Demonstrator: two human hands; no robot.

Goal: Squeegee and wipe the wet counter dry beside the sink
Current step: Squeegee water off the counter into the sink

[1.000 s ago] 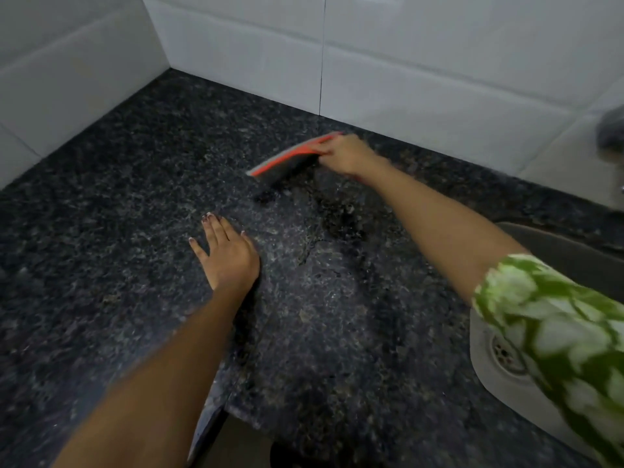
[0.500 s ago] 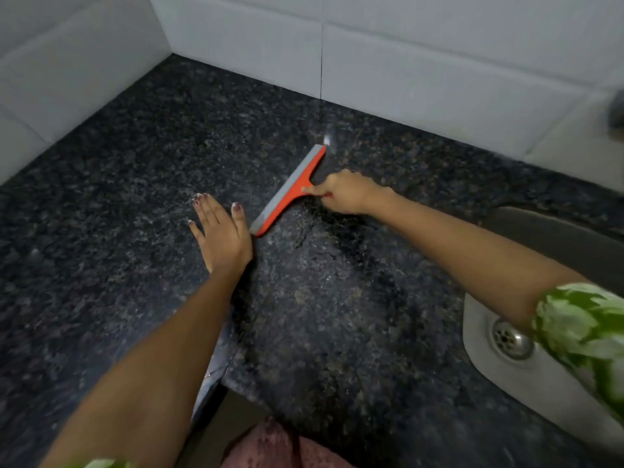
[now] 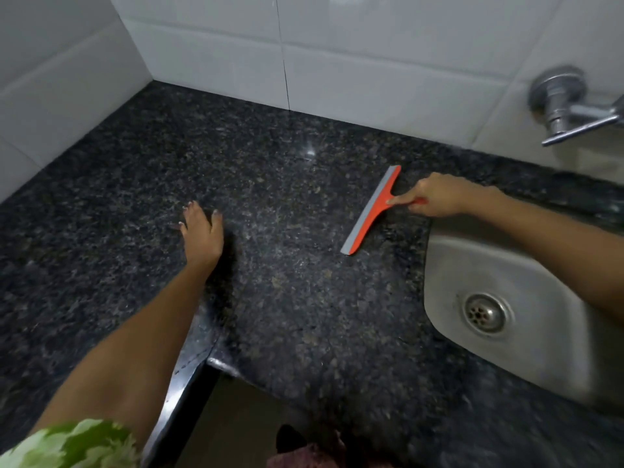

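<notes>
I see the right hand (image 3: 435,195) gripping the red handle of the squeegee (image 3: 371,211), fingers curled round it, index finger stretched along the handle toward the blade bar. Squeegee is orange-red with a grey rubber strip, blade down on the dark speckled granite table (image 3: 287,298), lying diagonally, its upper end toward the tiled wall (image 3: 354,62) and its lower end toward me. It sits just beside the left rim of the steel sink (image 3: 499,265), not over it. The right forearm crosses above the sink basin. Left hand (image 3: 202,231) is released, flat on the table, fingers straight and close together pointing away from me, palm pressed down, holding nothing; it is well apart from the squeegee, to its left. Painted nails show on the fingertips. A green-and-white patterned sleeve (image 3: 74,444) shows at the bottom left on the left arm. Round drain (image 3: 484,313) sits in the sink bottom. A chrome tap (image 3: 570,106) comes out of the wall tile above the sink at upper right. The table shows a faint sheen around the squeegee; I cannot tell clearly where it is wet. No readable brand, label or writing on the squeegee or anything else.
</notes>
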